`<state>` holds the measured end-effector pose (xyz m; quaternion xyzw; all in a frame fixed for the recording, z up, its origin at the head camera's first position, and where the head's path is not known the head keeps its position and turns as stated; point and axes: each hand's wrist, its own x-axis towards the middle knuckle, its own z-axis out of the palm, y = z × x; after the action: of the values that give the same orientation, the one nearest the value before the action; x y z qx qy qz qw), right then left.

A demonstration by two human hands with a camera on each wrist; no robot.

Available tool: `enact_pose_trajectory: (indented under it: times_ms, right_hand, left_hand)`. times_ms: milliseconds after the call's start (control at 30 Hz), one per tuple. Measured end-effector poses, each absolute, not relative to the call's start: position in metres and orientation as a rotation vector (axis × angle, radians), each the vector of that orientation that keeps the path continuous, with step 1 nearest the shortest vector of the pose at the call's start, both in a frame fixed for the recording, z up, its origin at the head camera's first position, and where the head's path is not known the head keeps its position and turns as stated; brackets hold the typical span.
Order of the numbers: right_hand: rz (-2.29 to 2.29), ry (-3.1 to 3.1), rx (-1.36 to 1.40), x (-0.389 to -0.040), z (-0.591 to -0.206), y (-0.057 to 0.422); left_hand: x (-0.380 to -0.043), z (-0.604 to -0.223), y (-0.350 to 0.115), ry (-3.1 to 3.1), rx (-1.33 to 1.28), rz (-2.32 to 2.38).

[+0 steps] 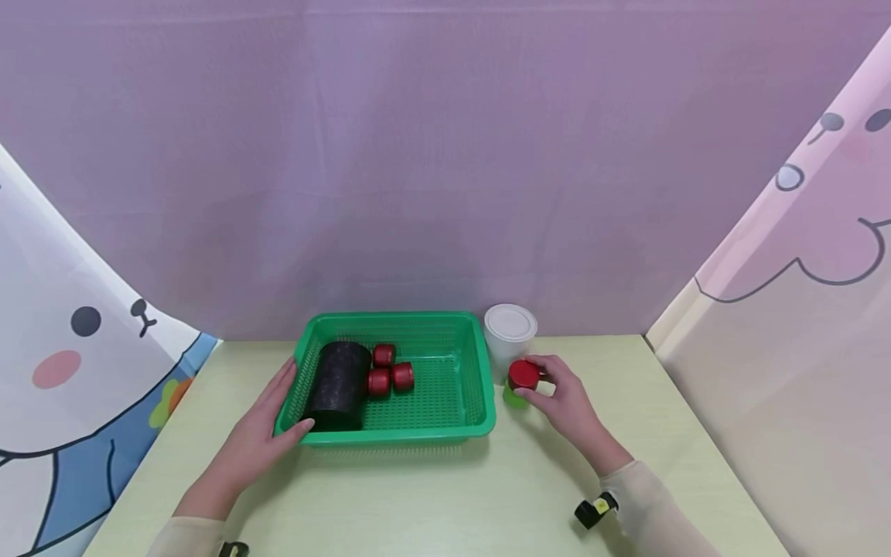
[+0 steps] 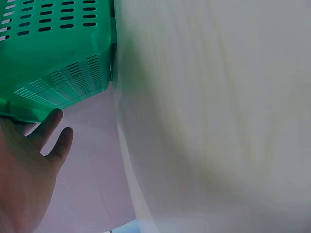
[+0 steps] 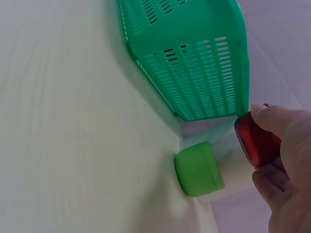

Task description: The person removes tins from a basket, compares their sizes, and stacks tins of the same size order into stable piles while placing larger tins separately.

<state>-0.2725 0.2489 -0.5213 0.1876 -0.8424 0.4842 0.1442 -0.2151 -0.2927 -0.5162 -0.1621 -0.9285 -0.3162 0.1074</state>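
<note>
In the head view, my right hand point(image 1: 571, 402) pinches a small red cylinder point(image 1: 524, 374) between thumb and fingers. It is above a short green cylinder point(image 1: 513, 398) standing on the table; the right wrist view shows a gap between the red cylinder point(image 3: 257, 141) and the green one point(image 3: 199, 170). My left hand point(image 1: 254, 445) holds the front left corner of a green basket point(image 1: 397, 438), thumb over the rim and fingers along the outer left wall. Inside the basket lie a large black cylinder point(image 1: 339, 383) and three small red cylinders point(image 1: 403, 377).
A white tub with a lid point(image 1: 510, 325) stands right of the basket, close behind the green cylinder. The pale table point(image 1: 445, 503) ends against a purple cloth point(image 1: 445, 170) at the back. Printed cloths point(image 1: 786, 371) hang at both sides.
</note>
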Motion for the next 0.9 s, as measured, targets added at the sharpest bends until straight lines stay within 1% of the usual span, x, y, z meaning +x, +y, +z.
enact_pose_trajectory:
  times_ms: [333,900]
  right_hand:
    - [1.435,-2.425,0.506,-0.277,-0.535,0.25]
    - [1.419,-2.463,0.459,-0.281,-0.545,0.247]
  left_hand:
    - [-0.216,-0.517,-0.293,-2.714,-0.487,-0.912]
    - [-0.215,-0.517,-0.293,-2.718,-0.488,-0.931]
